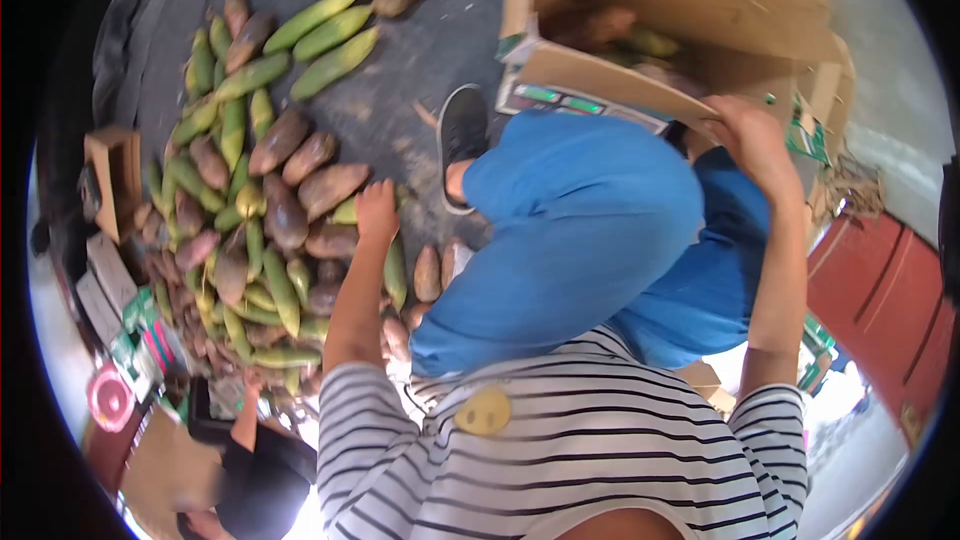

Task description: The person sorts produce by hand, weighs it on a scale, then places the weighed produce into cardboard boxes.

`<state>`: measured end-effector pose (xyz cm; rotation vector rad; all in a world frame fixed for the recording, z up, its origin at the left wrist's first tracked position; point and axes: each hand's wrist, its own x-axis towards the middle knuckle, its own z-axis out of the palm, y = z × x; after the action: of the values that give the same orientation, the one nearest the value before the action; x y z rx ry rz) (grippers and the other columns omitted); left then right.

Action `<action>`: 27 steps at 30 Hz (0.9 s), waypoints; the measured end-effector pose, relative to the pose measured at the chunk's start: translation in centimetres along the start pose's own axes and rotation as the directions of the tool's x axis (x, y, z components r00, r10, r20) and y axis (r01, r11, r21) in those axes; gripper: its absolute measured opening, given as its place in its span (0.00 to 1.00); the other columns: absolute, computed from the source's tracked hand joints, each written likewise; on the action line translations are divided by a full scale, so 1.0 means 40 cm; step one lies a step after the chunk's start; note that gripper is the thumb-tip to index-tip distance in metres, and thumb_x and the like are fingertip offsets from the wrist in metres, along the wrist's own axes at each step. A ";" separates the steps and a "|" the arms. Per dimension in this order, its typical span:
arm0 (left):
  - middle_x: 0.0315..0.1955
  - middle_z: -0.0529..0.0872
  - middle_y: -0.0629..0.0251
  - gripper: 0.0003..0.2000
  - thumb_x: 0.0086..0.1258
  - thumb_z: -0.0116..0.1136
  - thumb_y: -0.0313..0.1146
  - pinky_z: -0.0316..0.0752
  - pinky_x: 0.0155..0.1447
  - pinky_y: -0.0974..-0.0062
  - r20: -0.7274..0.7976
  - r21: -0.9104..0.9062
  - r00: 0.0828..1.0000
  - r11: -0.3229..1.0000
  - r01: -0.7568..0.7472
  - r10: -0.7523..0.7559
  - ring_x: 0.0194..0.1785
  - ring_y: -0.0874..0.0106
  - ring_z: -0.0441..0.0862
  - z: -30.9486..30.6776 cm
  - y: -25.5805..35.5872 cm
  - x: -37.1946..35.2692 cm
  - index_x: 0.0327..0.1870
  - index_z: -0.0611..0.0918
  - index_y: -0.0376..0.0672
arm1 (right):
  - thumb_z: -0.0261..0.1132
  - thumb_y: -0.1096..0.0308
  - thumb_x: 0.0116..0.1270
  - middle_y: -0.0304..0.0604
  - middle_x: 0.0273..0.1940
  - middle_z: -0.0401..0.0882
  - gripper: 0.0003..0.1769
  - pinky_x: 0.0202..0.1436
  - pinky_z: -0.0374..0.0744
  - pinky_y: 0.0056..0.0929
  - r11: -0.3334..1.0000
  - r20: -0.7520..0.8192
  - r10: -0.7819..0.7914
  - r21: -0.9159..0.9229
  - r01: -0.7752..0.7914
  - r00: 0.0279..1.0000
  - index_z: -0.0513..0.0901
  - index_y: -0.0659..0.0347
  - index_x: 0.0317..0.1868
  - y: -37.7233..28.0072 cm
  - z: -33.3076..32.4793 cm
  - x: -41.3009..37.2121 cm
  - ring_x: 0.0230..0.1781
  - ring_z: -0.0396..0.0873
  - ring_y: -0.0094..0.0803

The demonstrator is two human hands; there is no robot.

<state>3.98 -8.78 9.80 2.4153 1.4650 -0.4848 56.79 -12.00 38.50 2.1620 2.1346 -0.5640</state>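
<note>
My left hand [378, 210] is closed over a long green cucumber-like vegetable [345, 212], whose ends show on either side of it. Around it lies a heap of these green vegetables and brown-purple, sweet-potato-like tubers [333, 190]. With its fingers bent over the near edge, my right hand [752, 145] grips the flap of an open cardboard box [620, 72]. Inside that box some tubers and a green piece lie in shadow. Under the box, a scale [560, 100] shows lit green displays.
My shoe [463, 145] rests on the dark ground sheet [400, 70] between heap and box. Smaller boxes [118, 180] stand at the far left. Another person [262, 480] is at the lower left, an arm reaching toward the heap. A red panel [880, 290] is at right.
</note>
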 end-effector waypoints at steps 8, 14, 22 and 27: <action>0.55 0.75 0.53 0.31 0.56 0.70 0.23 0.68 0.66 0.66 -0.473 -0.848 0.725 0.483 -0.219 -0.501 0.59 0.63 0.73 -0.496 0.151 -0.029 0.62 0.68 0.36 | 0.62 0.69 0.61 0.47 0.35 0.80 0.08 0.42 0.76 0.44 0.999 -0.040 0.011 0.036 -0.009 0.999 0.79 0.58 0.41 0.001 0.003 -0.010 0.40 0.78 0.48; 0.56 0.75 0.47 0.29 0.58 0.67 0.29 0.75 0.60 0.62 -0.769 -0.572 0.451 0.173 -0.802 -0.454 0.56 0.59 0.77 -0.914 0.389 0.011 0.59 0.67 0.29 | 0.61 0.69 0.61 0.48 0.36 0.80 0.08 0.42 0.76 0.44 1.000 -0.012 -0.009 -0.021 0.009 1.000 0.78 0.59 0.41 0.009 0.009 -0.013 0.41 0.79 0.48; 0.61 0.71 0.48 0.29 0.67 0.61 0.37 0.64 0.66 0.64 -0.575 -0.803 0.791 0.327 -0.498 -0.209 0.65 0.59 0.69 -0.795 0.445 0.130 0.65 0.65 0.33 | 0.61 0.69 0.60 0.50 0.36 0.81 0.09 0.43 0.76 0.45 0.999 -0.020 -0.002 -0.036 0.001 1.000 0.79 0.61 0.41 0.012 0.009 -0.010 0.42 0.79 0.48; 0.53 0.76 0.46 0.19 0.67 0.57 0.32 0.67 0.63 0.63 -0.455 -0.565 0.881 0.807 -0.171 -0.131 0.58 0.52 0.73 -0.432 0.141 -0.031 0.56 0.73 0.34 | 0.65 0.68 0.61 0.56 0.43 0.81 0.16 0.46 0.77 0.39 0.996 -0.013 0.013 0.093 -0.012 1.000 0.80 0.64 0.49 0.034 0.035 -0.016 0.43 0.80 0.51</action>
<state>10.93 -5.41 26.31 2.0842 1.4644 0.5629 57.83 -13.06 37.07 2.2307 2.1410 -0.6624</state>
